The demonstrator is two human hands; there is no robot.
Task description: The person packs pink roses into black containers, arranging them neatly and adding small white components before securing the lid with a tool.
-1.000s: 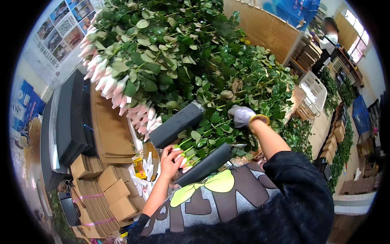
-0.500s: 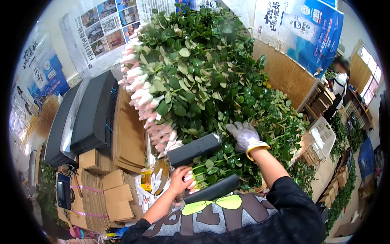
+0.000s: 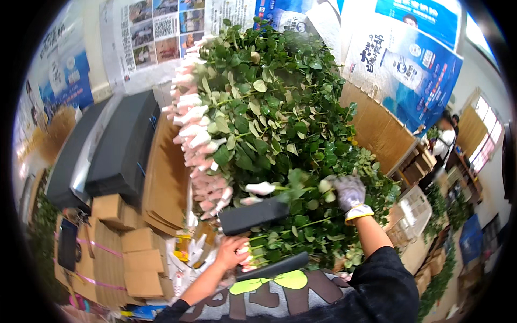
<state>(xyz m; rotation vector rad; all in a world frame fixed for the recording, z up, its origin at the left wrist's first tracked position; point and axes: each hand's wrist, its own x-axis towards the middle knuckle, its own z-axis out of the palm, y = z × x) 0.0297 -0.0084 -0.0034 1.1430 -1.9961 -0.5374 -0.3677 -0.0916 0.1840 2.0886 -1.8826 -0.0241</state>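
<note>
My bare left hand (image 3: 230, 253) rests at the near end of a small bunch, its fingers curled round the pale rose heads (image 3: 246, 259). This bunch's green stems (image 3: 291, 230) lie between a dark block (image 3: 254, 216) and a second dark strip (image 3: 274, 267) near my body. My right hand (image 3: 350, 195), in a grey-white glove with a yellow-edged cuff, is closed at the stem end of a single rose (image 3: 260, 188) with a pale wrapped head. Motion blurs that rose's leaves. Behind it rises a big heap of leafy roses (image 3: 269, 107), heads to the left.
Brown cardboard sheets (image 3: 164, 177), long dark foam blocks (image 3: 124, 142) and small folded cartons (image 3: 142, 266) stand at the left. A phone (image 3: 68, 244) lies on cardboard. A cardboard panel (image 3: 379, 129) borders the heap; at far right are a white crate (image 3: 412, 210) and a person (image 3: 444, 142).
My right hand has moved right from the leaves, now closed on a stem. A single rose lies apart above the dark block. My left hand stays at the rose heads. The view has shifted slightly.
</note>
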